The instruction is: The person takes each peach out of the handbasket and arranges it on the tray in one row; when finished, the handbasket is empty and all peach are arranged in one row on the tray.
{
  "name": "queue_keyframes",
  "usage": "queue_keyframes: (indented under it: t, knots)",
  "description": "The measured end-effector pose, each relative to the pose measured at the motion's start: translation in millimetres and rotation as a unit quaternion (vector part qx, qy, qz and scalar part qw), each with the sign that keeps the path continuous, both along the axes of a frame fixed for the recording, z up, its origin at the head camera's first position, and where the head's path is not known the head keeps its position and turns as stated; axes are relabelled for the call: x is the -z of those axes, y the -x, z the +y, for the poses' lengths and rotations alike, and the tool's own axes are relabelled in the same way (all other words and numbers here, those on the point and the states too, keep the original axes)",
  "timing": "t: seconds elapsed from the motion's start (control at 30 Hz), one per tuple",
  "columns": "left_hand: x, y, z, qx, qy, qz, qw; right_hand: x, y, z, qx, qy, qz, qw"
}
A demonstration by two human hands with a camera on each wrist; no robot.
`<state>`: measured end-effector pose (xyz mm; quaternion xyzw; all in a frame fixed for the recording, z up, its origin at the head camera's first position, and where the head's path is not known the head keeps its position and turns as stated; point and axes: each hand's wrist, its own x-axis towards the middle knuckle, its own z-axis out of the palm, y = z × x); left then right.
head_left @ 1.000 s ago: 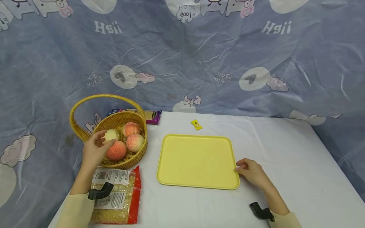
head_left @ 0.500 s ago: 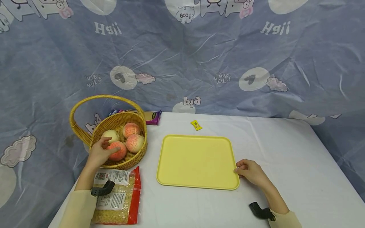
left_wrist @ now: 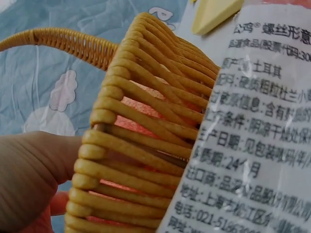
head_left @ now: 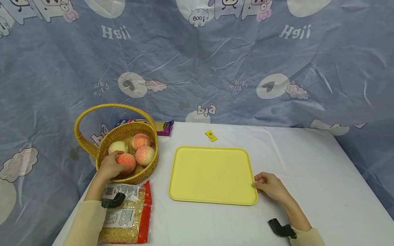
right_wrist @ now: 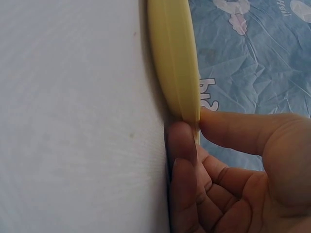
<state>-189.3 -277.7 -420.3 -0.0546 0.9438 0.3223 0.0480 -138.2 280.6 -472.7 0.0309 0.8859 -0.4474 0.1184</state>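
In the head view my left hand [head_left: 110, 166] reaches over the near rim of a yellow wicker basket [head_left: 135, 128]. Its fingers and thumb close round a red peach [head_left: 128, 162]. Beside that peach lie a pale peach [head_left: 118, 146], an orange-pink peach [head_left: 141, 141] and a speckled peach [head_left: 145, 155]. The left wrist view shows the hand [left_wrist: 34, 170] at the basket's woven wall [left_wrist: 131, 107], with the grip mostly hidden. My right hand [head_left: 270, 185] pinches the right edge of a yellow tray [head_left: 212, 174]; in the right wrist view, thumb and fingers are on opposite faces of the tray's rim [right_wrist: 177, 63].
A clear bag of pasta [head_left: 123, 232] with a red edge lies in front of the basket. Behind the basket sits a purple package [head_left: 164, 128]. One small yellow wrapped packet [head_left: 211, 135] is beyond the tray, on the white tablecloth [head_left: 301, 160]. A blue printed sheet [head_left: 197, 58] hangs behind.
My left hand has moved right and down from above the pale peach onto the red peach, and its fingers have closed round it. The right hand stays at the tray's edge.
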Motion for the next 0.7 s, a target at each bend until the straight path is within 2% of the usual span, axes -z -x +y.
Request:
queue_keyframes:
  t: [0.27,0.47,0.7]
  knots:
    - [1.0,-1.2,0.9,0.001,0.03,0.025,0.9992,-2.4,-2.1,-0.1,-0.008,0.01,0.005,0.9999]
    - [-2.8,-2.8,3.6,-0.003,0.025,0.026,0.9993,-0.1,-1.1,-0.3,0.003,0.005,0.002,1.0]
    - [0.2,-5.1,4.2,-0.005,0.012,0.032,0.9994,1.2,-1.3,0.6,0.001,0.008,0.001,1.0]
